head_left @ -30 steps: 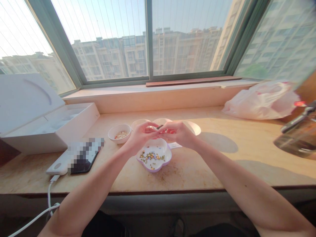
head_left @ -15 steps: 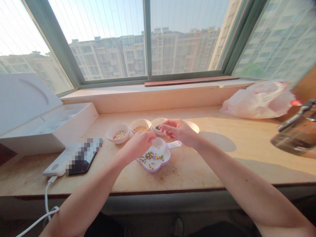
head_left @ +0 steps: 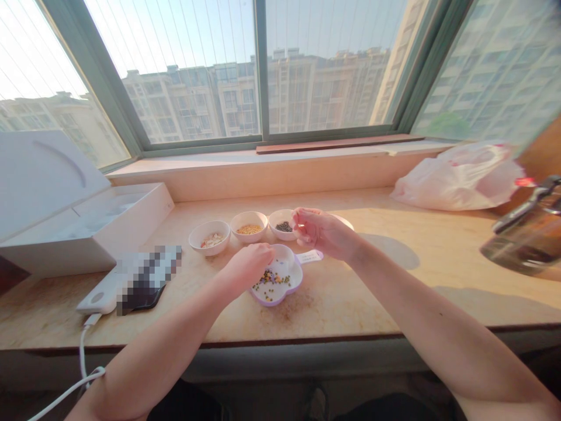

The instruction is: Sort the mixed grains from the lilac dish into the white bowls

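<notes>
A flower-shaped white dish with a purple rim (head_left: 280,291) holds mixed green, yellow and dark beans on the stone counter. My left hand (head_left: 249,266) rests over its left side with fingers curled into the beans; what they pinch is hidden. My right hand (head_left: 322,233) hovers beside the small bowl of dark beans (head_left: 283,225), fingertips pinched together on something too small to name. To the left stand a bowl of yellow grains (head_left: 248,225) and a bowl of pale and reddish beans (head_left: 209,237). Another white bowl (head_left: 344,223) peeks from behind my right hand.
A power bank with a phone on it (head_left: 131,280) and a white cable (head_left: 83,362) lie at the left. An open white box (head_left: 83,225) stands behind. A plastic bag (head_left: 460,178) and a glass jar (head_left: 526,234) are at the right. The counter edge (head_left: 280,339) runs near me.
My hands were joined above the dish and have parted. The left dropped into the mixed beans; the right moved back over to the bowl of dark beans.
</notes>
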The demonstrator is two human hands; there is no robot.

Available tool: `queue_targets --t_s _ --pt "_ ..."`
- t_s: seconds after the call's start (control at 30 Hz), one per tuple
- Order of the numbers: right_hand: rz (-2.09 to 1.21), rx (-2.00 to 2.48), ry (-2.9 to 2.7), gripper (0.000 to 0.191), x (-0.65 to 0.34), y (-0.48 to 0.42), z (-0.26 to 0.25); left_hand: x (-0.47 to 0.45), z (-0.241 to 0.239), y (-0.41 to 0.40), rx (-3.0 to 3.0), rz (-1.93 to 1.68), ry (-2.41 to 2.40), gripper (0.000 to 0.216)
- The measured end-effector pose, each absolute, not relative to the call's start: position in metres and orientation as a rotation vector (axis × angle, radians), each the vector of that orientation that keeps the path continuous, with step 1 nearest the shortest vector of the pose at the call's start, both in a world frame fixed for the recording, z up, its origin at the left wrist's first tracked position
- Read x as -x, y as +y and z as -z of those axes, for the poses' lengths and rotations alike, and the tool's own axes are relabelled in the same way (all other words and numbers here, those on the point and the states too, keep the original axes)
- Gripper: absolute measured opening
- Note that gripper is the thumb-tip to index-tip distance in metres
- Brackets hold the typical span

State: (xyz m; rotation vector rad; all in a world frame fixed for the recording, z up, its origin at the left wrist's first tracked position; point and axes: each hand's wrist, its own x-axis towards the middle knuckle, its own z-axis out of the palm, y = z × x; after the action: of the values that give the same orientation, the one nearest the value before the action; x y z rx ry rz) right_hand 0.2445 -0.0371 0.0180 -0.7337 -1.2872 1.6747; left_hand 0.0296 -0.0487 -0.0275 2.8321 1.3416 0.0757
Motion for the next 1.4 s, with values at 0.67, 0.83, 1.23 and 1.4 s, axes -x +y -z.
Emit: queue_targets --t_s 0.67,0.83,1.23,1.4 --pt "-0.051 1.991 -1.913 0.013 -0.313 0.013 0.000 -0.026 0.019 -0.051 -2.801 -0.116 1.306 0.028" --pt "-0.101 1.748 -1.822 0.018 -0.301 0.009 -0.006 -0.027 0.009 -0.046 -2.647 -0.449 1.220 0.025" --pt "-0.811 0.964 -1.758 0.031 -0.245 -0.038 -0.010 -0.034 -0.010 -0.047 -1.267 -1.140 0.678 0.027" --pt "-0.886 0.748 -1.817 0.032 -0.231 -0.044 -0.006 -0.037 -0.005 -0.046 -1.130 -1.132 0.575 0.034"
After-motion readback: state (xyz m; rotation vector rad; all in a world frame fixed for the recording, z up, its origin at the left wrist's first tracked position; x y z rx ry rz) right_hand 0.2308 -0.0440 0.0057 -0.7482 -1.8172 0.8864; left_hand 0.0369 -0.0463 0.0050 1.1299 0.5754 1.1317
